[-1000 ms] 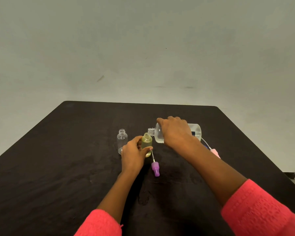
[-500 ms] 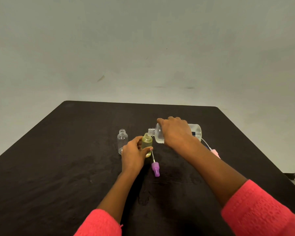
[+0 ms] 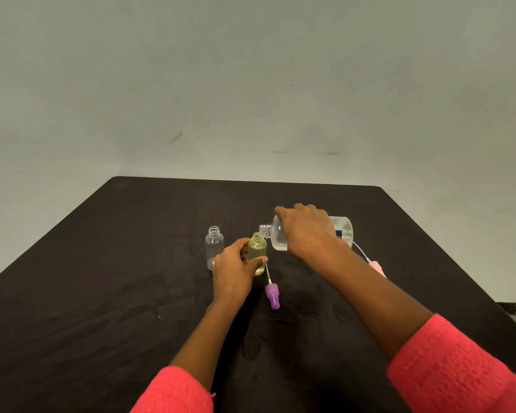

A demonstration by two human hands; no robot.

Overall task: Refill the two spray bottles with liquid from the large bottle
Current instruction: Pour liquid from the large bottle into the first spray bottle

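Observation:
My right hand [image 3: 306, 231] grips the large clear bottle [image 3: 341, 229], tipped on its side with its open threaded neck [image 3: 264, 230] just over the mouth of a small yellowish spray bottle [image 3: 257, 251]. My left hand [image 3: 234, 269] holds that small bottle upright on the black table [image 3: 102, 293]; it looks nearly full of pale liquid. A second small clear spray bottle [image 3: 214, 247] stands uncapped and empty to the left. Much of the large bottle is hidden by my hand.
A purple spray cap with its dip tube [image 3: 271, 295] lies just in front of the yellowish bottle. A pink spray cap with tube [image 3: 376, 266] lies right of my right forearm. A wet patch [image 3: 252, 347] marks the cloth near me.

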